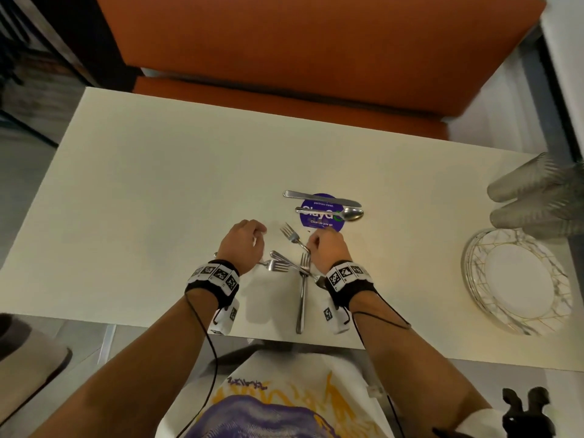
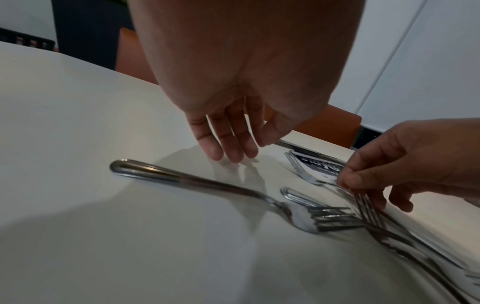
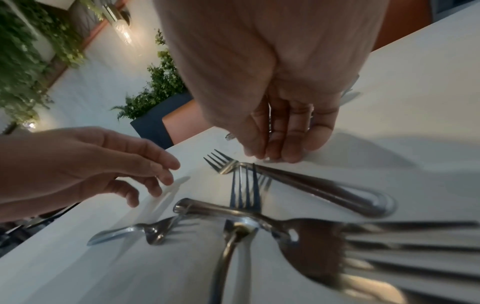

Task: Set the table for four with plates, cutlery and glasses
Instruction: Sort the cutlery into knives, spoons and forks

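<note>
Several steel forks lie crossed on the white table [image 1: 158, 184] between my hands. My right hand [image 1: 322, 245] pinches the neck of one fork [image 1: 292, 237], whose tines point up and to the left; the right wrist view shows the fingertips [image 3: 288, 156] bunched at that neck. My left hand [image 2: 228, 152] hovers with straight fingers just above the table and holds nothing, with another fork [image 2: 233, 193] near it. A long fork [image 1: 301, 298] runs toward me. A knife [image 1: 322, 199] and a spoon [image 1: 331, 213] lie on a purple sticker [image 1: 316, 221].
A stack of white plates [image 1: 518, 279] with gold marbling sits at the right edge of the table. Clear glasses [image 1: 537, 197] stand behind the plates. An orange bench [image 1: 316, 58] runs along the far side.
</note>
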`<state>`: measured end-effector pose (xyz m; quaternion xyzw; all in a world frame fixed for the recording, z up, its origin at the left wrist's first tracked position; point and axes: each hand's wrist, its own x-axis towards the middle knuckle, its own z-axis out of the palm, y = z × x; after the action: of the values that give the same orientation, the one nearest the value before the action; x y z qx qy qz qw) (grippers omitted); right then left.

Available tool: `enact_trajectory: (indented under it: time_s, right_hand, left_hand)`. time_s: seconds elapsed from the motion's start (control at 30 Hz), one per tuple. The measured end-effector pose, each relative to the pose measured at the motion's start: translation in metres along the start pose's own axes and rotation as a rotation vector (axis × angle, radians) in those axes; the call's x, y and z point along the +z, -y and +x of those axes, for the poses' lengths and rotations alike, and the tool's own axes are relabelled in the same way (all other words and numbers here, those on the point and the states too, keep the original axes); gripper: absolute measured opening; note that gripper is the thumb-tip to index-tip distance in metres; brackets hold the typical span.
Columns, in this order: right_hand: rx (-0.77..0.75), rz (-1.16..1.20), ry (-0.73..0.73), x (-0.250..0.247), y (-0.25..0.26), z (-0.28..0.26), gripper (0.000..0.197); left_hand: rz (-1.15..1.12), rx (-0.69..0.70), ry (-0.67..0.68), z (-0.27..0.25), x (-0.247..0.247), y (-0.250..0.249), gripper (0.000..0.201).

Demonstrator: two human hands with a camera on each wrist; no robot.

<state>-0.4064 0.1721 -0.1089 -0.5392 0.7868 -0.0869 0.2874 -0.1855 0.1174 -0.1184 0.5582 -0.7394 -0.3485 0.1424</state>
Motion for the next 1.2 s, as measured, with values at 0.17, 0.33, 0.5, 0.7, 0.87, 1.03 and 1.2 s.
enact_trajectory:
  time_s: [0.17,0.33,0.5,0.7,0.87,1.03,1.2]
  right_hand:
    - [0.021,-0.046,0.066,0.001,0.002,-0.001,0.008]
    - [0.025,-0.092,0.071,0.003,0.009,0.001,0.005]
    - [0.034,-0.171,0.102,-0.004,0.018,0.004,0.018]
    - [-0.006,0.196,-0.030,-0.035,0.046,0.009,0.008]
    - [-0.128,0.365,0.020,-0.043,0.086,0.001,0.012]
    - [-0.167,0.467,0.073,-0.032,0.094,-0.019,0.016]
    - [-0.014,0.514,0.026,-0.025,0.054,-0.030,0.017]
  left_hand:
    - [-0.032,0.002,-0.009,-0.009,-0.005,0.003,0.020]
    - [-0.058,-0.005,-0.022,-0.013,-0.009,0.000,0.022]
    - [-0.102,-0.016,-0.042,-0.016,-0.014,-0.004,0.022]
    - [-0.222,-0.029,-0.059,-0.015,-0.023,-0.016,0.018]
    - [-0.464,-0.143,-0.046,-0.009,-0.032,-0.046,0.034]
    - [-0.680,-0.207,-0.082,-0.013,-0.039,-0.056,0.018]
    - [-0.707,-0.305,-0.061,-0.027,-0.038,-0.043,0.017]
